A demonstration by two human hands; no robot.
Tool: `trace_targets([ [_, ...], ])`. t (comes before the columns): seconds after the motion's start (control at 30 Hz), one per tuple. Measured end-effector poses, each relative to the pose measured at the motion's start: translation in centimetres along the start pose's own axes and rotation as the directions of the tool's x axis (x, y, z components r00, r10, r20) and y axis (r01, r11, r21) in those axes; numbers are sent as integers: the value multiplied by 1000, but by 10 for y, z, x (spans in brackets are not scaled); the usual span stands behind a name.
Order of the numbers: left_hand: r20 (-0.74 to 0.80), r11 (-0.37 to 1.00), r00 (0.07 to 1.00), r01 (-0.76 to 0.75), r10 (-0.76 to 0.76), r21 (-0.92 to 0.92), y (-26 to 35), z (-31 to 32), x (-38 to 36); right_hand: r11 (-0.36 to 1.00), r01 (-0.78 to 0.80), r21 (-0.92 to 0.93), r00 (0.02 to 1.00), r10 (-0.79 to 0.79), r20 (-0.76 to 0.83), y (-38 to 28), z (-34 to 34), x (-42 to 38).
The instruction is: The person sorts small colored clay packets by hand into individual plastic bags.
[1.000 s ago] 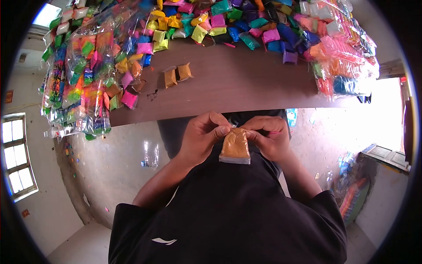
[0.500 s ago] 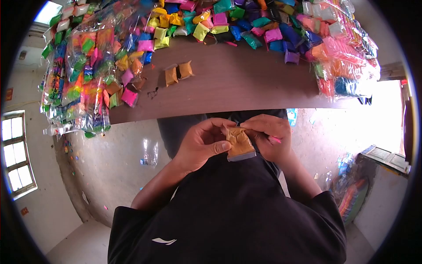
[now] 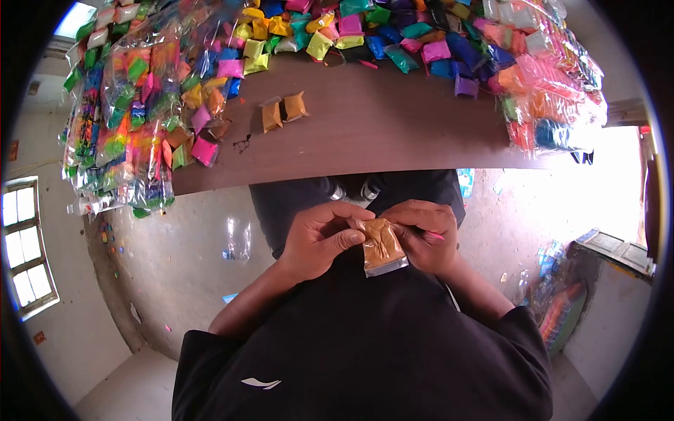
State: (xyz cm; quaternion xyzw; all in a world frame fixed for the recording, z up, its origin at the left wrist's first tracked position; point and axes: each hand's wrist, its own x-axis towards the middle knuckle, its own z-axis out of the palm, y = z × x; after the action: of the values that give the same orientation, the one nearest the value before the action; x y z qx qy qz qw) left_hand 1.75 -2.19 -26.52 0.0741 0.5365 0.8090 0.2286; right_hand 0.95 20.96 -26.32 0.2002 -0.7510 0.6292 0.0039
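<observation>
A small clear packet with tan-brown contents (image 3: pixel 382 242) is held in front of the black shirt, below the table's near edge. My left hand (image 3: pixel 325 238) pinches its upper left corner between thumb and fingers. On the other side, my right hand (image 3: pixel 426 235) has its fingers closed on the packet's upper right edge, and something thin and pink (image 3: pixel 437 235) shows between those fingers. Two similar tan packets, one on the left (image 3: pixel 272 115) and one on the right (image 3: pixel 295 106), lie side by side on the brown table (image 3: pixel 372 126).
Many colourful packets (image 3: pixel 319 45) line the table's far side. Clear bags of coloured packets are heaped at the left (image 3: pixel 119 112) and right (image 3: pixel 544 98). Plastic wrappers (image 3: pixel 237 238) lie on the floor. A barred window (image 3: pixel 29 245) is at the far left.
Both hands and the packet have moved slightly down, towards the body. More of the packet's face shows now, and shoes have come into view under the table edge.
</observation>
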Motion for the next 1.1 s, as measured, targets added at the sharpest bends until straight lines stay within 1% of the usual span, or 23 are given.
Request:
trace_targets([
  [0.13,-17,998,1000,16,-18,-66,-2,1,2,999,2,33,999,0,-41,0,6,1],
  [0.23,-17,997,1000,-18,17,-80,-3,3,1,999,13,37,998,-11,-63,-3,8,1],
  [0.3,-64,994,992,-107,106,-22,-3,7,2,1000,-5,9,999,5,-33,-6,6,4],
  [0.33,-63,994,993,-106,104,-22,-4,7,3,1000,-6,9,999,6,-35,-7,6,4],
  [0.4,-28,982,982,-185,185,24,-5,6,5,999,-2,-53,1000,0,-23,-7,4,6],
  [0.43,-27,983,983,-183,184,24,-5,9,5,999,-3,-53,1000,2,-24,-4,4,6],
  [0.5,-213,995,973,-98,91,-24,3,18,9,994,24,-111,995,-34,-90,2,1,9],
  [0.53,-211,995,973,-98,91,-24,1,14,9,993,24,-112,995,-35,-92,1,0,12],
  [0.6,-205,977,963,145,-175,-155,-1,4,8,958,99,-269,977,-145,-158,-2,-2,19],
  [0.63,-157,957,965,170,-210,-233,-4,5,9,960,99,-263,981,-138,-136,0,-2,19],
  [0.67,-160,958,965,169,-210,-232,-3,8,11,960,100,-261,981,-138,-135,2,1,19],
  [0.73,-165,982,968,184,-188,-43,-2,13,16,954,156,-257,974,-192,-120,4,5,21],
  [0.77,-162,983,969,181,-185,-42,-2,15,18,953,158,-260,973,-194,-121,6,5,22],
  [0.83,-179,994,979,93,-100,-52,-2,18,18,937,195,-291,967,-234,-105,9,4,22],
  [0.87,-178,994,979,94,-102,-52,-4,17,17,937,193,-290,967,-232,-106,9,4,22],
  [0.93,-178,996,980,92,-88,12,-8,14,17,954,132,-270,983,-162,-92,8,1,22],
  [0.97,-174,996,981,92,-89,12,-7,18,18,953,131,-273,982,-162,-95,8,0,23],
  [1.03,-309,997,949,-49,65,59,-3,29,17,971,41,-235,987,-75,-139,9,-2,24],
  [1.07,-305,997,950,-47,63,61,-4,27,14,971,39,-235,987,-74,-144,12,-1,25],
  [1.1,-296,986,949,-65,107,151,-7,23,9,978,37,-207,976,-79,-201,17,1,25],
])
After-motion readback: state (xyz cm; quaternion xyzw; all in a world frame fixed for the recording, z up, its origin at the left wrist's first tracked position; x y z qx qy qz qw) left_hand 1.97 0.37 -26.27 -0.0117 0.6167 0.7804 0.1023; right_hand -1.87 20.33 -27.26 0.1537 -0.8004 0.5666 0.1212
